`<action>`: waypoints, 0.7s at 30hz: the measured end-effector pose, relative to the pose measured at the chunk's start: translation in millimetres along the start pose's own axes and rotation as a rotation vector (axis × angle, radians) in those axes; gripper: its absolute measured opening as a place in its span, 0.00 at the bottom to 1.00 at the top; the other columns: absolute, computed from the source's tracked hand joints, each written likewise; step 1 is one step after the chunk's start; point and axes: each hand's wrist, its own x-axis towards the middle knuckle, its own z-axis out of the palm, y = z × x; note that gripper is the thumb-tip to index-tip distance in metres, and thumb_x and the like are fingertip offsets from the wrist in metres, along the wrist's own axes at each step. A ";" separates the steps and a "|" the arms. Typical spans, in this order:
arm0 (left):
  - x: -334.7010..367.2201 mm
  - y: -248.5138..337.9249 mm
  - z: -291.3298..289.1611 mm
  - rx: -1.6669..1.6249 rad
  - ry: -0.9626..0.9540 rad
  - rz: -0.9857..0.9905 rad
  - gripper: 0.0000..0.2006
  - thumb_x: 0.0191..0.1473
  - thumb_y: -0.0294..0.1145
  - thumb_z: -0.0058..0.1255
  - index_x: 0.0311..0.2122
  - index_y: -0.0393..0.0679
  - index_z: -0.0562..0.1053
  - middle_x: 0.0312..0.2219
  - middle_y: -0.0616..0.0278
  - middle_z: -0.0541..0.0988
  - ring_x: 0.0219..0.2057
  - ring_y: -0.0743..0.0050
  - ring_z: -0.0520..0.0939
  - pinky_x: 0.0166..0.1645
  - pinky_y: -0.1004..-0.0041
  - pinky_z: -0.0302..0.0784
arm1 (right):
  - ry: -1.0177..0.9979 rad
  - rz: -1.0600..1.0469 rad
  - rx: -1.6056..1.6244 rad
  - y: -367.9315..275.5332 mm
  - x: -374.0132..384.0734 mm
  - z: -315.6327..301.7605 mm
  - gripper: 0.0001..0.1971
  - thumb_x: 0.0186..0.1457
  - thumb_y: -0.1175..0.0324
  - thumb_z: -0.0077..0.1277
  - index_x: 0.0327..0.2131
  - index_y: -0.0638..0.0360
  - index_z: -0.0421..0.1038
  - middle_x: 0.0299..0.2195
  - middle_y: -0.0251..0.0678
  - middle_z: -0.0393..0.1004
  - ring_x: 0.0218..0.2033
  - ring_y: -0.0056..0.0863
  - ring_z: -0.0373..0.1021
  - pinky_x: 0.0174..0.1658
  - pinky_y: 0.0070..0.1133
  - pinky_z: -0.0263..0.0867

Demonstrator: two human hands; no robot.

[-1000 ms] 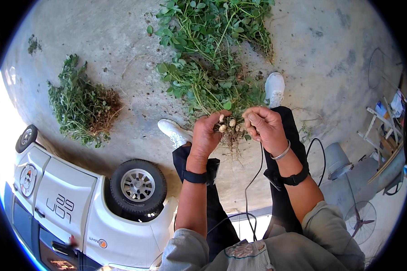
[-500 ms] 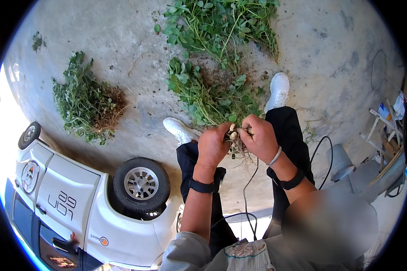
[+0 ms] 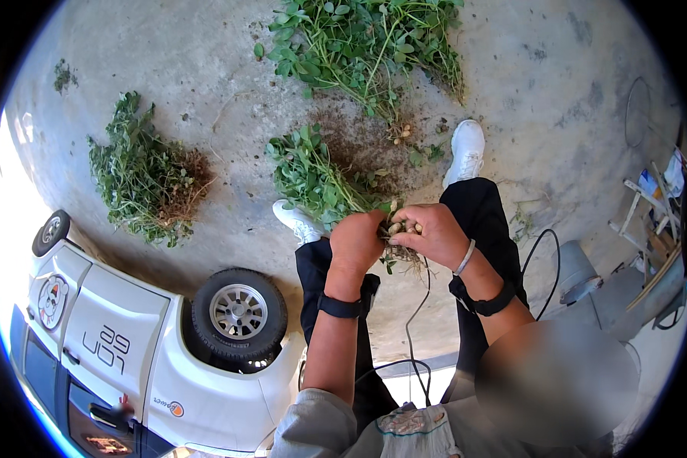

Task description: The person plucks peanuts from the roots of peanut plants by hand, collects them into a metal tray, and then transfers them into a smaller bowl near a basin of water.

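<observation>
Well left of the right shoe [image 3: 466, 146], I see a leafy heap [image 3: 139, 179]; nearer, lower-left of the shoe, the uprooted plant [image 3: 313, 177], the left hand [image 3: 356, 244] curled tight on its stems, then pale pods [image 3: 395, 227] with the right hand's [image 3: 433, 235] fingers closed around them.

The peanut plant [image 3: 311, 169] has mid-green leaves and yellow-green stems; its peanut pods [image 3: 395, 228] are cream to tan, its roots [image 3: 412, 262] pale brown. Dark brown soil [image 3: 361, 145] speckles the grey concrete floor [image 3: 229, 183]. The person's shoes [image 3: 467, 145] are white, trousers [image 3: 477, 217] and wristbands [image 3: 339, 308] black, bangle [image 3: 466, 257] silvery. The white car [image 3: 214, 404] carries dark lettering [image 3: 105, 349], a round orange emblem [image 3: 177, 409] and a black-and-white cartoon decal [image 3: 52, 301].
</observation>
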 end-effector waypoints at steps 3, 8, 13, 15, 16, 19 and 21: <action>2.3 1.1 4.8 0.012 -0.022 0.023 0.10 0.34 0.29 0.52 0.29 0.49 0.72 0.21 0.56 0.74 0.27 0.55 0.75 0.29 0.64 0.70 | -0.022 -0.055 -0.105 6.8 -2.9 5.7 0.12 0.35 0.66 0.56 0.21 0.62 0.66 0.15 0.41 0.66 0.16 0.34 0.64 0.22 0.24 0.60; 5.4 -22.8 -0.6 -0.321 -0.038 0.208 0.16 0.32 0.22 0.51 0.33 0.46 0.73 0.26 0.54 0.76 0.29 0.60 0.76 0.32 0.70 0.71 | -0.027 -0.025 0.153 7.7 -3.1 2.5 0.11 0.41 0.67 0.53 0.18 0.63 0.64 0.12 0.35 0.64 0.11 0.25 0.61 0.17 0.19 0.56; 11.3 -37.8 -7.8 -0.919 -0.251 0.284 0.23 0.30 0.09 0.45 0.38 0.37 0.71 0.31 0.62 0.76 0.32 0.80 0.73 0.39 0.79 0.68 | -0.272 0.219 1.140 1.8 -6.0 5.8 0.07 0.51 0.69 0.44 0.23 0.61 0.64 0.13 0.28 0.61 0.11 0.10 0.52 0.13 0.10 0.47; 11.3 -41.7 -2.6 -1.053 -0.269 0.179 0.20 0.34 0.12 0.49 0.38 0.37 0.71 0.31 0.65 0.75 0.32 0.81 0.73 0.39 0.80 0.68 | -0.157 0.210 1.387 2.4 -2.7 4.0 0.06 0.50 0.69 0.45 0.26 0.60 0.63 0.18 0.32 0.64 0.12 0.12 0.55 0.13 0.09 0.49; 10.6 -44.4 0.9 -1.057 -0.268 0.175 0.20 0.34 0.12 0.49 0.38 0.37 0.71 0.31 0.65 0.75 0.32 0.81 0.73 0.39 0.80 0.68 | -0.160 0.215 1.386 1.3 -1.3 -0.3 0.06 0.50 0.69 0.45 0.26 0.60 0.63 0.18 0.32 0.64 0.12 0.12 0.55 0.13 0.09 0.49; 9.1 -50.1 7.4 -1.399 -0.252 0.091 0.20 0.39 0.22 0.54 0.42 0.38 0.68 0.32 0.65 0.74 0.31 0.83 0.73 0.36 0.81 0.70 | -0.066 0.028 1.497 1.1 2.0 -14.3 0.06 0.46 0.75 0.44 0.32 0.59 0.63 0.29 0.37 0.67 0.23 0.20 0.64 0.17 0.11 0.57; 5.2 -53.7 7.1 -1.458 -0.246 -0.001 0.21 0.40 0.23 0.53 0.43 0.38 0.67 0.32 0.65 0.74 0.30 0.83 0.74 0.34 0.82 0.71 | -0.003 0.058 1.440 -10.6 1.3 -11.7 0.07 0.45 0.76 0.44 0.32 0.59 0.63 0.29 0.37 0.67 0.23 0.20 0.64 0.18 0.12 0.58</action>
